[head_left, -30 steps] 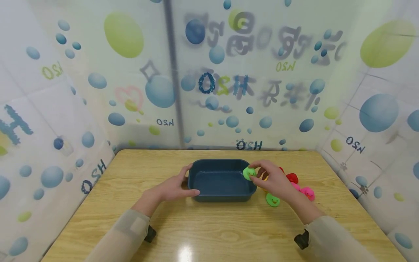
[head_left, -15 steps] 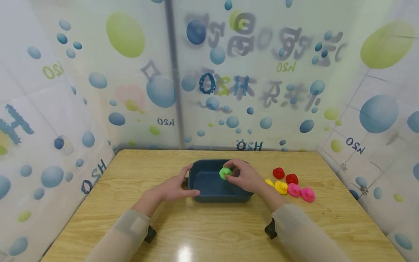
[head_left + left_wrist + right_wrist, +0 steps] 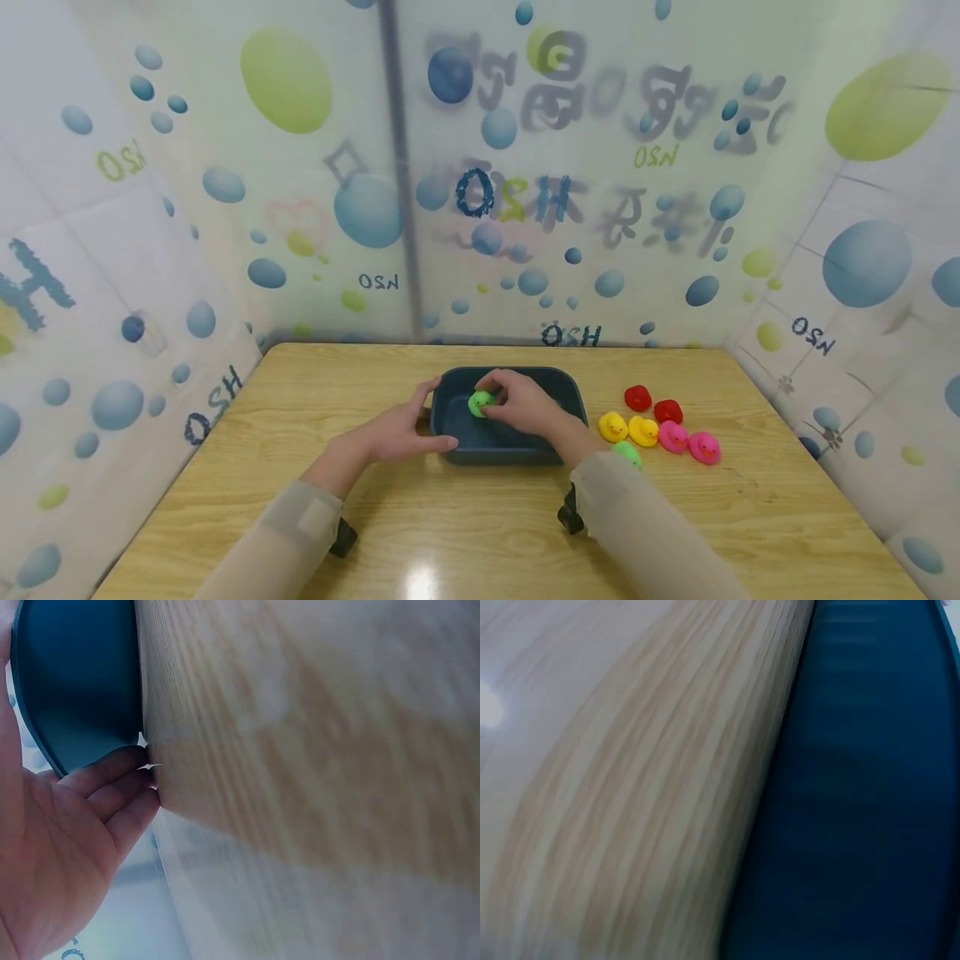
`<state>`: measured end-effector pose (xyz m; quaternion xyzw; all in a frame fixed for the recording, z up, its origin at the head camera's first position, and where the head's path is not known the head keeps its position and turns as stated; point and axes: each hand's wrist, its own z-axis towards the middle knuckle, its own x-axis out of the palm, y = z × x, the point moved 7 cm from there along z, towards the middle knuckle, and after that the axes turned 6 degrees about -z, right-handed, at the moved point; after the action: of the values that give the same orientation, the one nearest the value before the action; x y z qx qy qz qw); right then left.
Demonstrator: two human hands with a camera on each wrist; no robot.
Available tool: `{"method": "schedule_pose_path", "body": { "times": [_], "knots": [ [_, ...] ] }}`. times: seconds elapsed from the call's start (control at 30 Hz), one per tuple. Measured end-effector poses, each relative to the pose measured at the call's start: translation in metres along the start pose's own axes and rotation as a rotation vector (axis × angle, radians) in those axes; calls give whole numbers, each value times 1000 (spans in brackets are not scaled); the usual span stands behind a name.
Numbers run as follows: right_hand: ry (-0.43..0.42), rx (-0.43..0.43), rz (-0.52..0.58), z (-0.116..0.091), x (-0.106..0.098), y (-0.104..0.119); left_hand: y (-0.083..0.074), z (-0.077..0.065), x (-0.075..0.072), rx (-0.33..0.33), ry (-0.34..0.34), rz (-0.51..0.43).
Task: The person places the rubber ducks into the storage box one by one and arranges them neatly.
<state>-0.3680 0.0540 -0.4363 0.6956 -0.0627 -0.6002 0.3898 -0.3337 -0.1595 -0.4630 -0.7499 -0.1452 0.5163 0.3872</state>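
Note:
A dark blue rectangular tray (image 3: 517, 457) stands on the wooden table. At its left end rests my left hand (image 3: 393, 429), its thumb along the near corner and its fingers, fairly straight, against the outer wall. The same hand (image 3: 67, 840) touches the tray's wall (image 3: 82, 682) in the left wrist view. My right hand (image 3: 525, 404) reaches over the tray and pinches a small green rubber duck (image 3: 481, 404) inside it, left of the middle. Whether the duck touches the tray's floor, I cannot tell. In the right wrist view the tray's side (image 3: 855, 780) shows, but no hand.
Right of the tray lie two yellow ducks (image 3: 628, 429), two pink ducks (image 3: 689, 443), two red ones (image 3: 653, 404) and another green duck (image 3: 626, 453), partly behind the right sleeve. A patterned curtain (image 3: 525, 275) hangs behind the wooden table (image 3: 360, 517).
My right hand has carried the green duck leftward, from the tray's right rim to left of its middle. The left hand and the tray have stayed put.

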Motion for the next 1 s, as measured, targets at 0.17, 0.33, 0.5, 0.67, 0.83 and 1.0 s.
{"method": "schedule_pose_path", "body": {
  "times": [0.17, 0.33, 0.5, 0.67, 0.83, 1.0],
  "knots": [
    [21, -5, 3, 11, 13, 5, 0, 0, 0, 12, 8, -4],
    [39, -6, -6, 18, 21, 8, -1, 0, -1, 27, 7, -6],
    [42, -12, -15, 21, 25, 7, -1, 0, 0, 27, 9, -5],
    [5, -26, -49, 21, 25, 6, -1, 0, 0, 28, 5, -5],
    [-19, -49, -60, 22, 26, 6, 1, 3, 1, 21, -1, 2],
    [-17, -52, -67, 23, 29, 4, 2, 2, 1, 11, -5, 2]
  ]
}}
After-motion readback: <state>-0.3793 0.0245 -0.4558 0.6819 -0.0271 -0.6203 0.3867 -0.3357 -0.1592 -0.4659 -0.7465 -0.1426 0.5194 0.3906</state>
